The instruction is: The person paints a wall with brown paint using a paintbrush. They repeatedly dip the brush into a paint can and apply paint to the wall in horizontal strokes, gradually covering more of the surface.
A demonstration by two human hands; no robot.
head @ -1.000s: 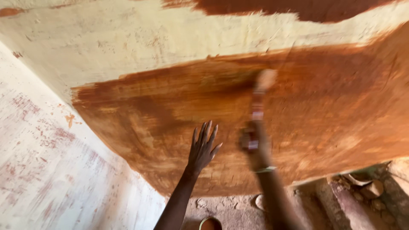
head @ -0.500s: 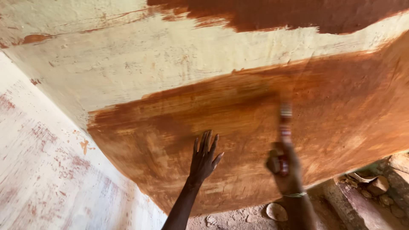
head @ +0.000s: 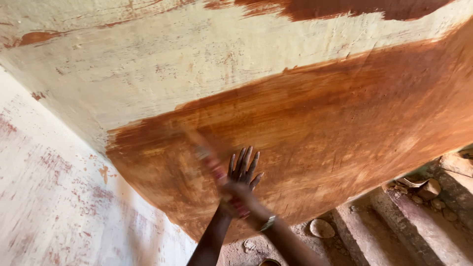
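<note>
The left hand (head: 243, 167) is spread wide, fingers splayed and palm flat against the rust-brown painted patch of the plastered cream wall (head: 315, 133). Just beside it, the right hand (head: 237, 197) is closed around the handle of a paint-smeared, red-handled paintbrush (head: 209, 162), which angles up and to the left, blurred, its bristles against the brown patch near the patch's left edge. Below lie pale round stones (head: 321, 227) on the dusty ground.
</note>
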